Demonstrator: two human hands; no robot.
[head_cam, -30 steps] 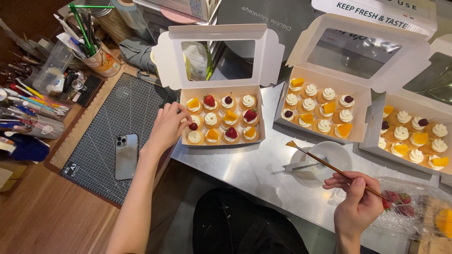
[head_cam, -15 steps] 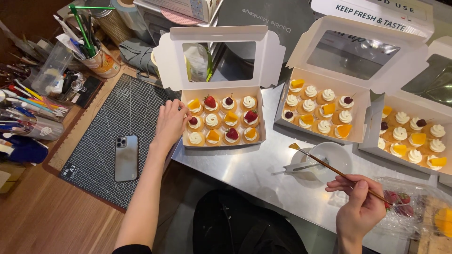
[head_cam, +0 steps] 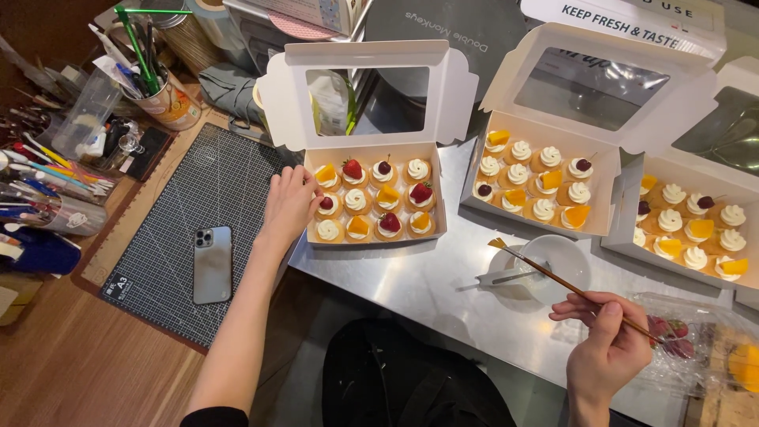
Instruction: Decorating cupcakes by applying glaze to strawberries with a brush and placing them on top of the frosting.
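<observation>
My left hand (head_cam: 289, 204) rests against the left wall of an open white pastry box (head_cam: 375, 235), fingers spread on its edge. The box holds several small cream tarts topped with strawberry, cherry and orange fruit pieces (head_cam: 357, 198). My right hand (head_cam: 605, 348) grips a thin brown-handled brush (head_cam: 553, 275) whose yellow-tipped head points up-left, above a small white bowl (head_cam: 565, 255) that has a utensil (head_cam: 510, 276) resting in it.
Two more open boxes of tarts (head_cam: 545, 223) (head_cam: 696, 269) stand to the right on the steel counter (head_cam: 427, 292). A phone (head_cam: 212, 263) lies on a dark cutting mat (head_cam: 198, 198). Cups of pens and brushes (head_cam: 150, 79) crowd the left. A clear fruit container (head_cam: 680, 328) sits by my right hand.
My left hand stayed at the box's left wall, sliding slightly along it. The brush in my right hand lowered a little toward the white bowl.
</observation>
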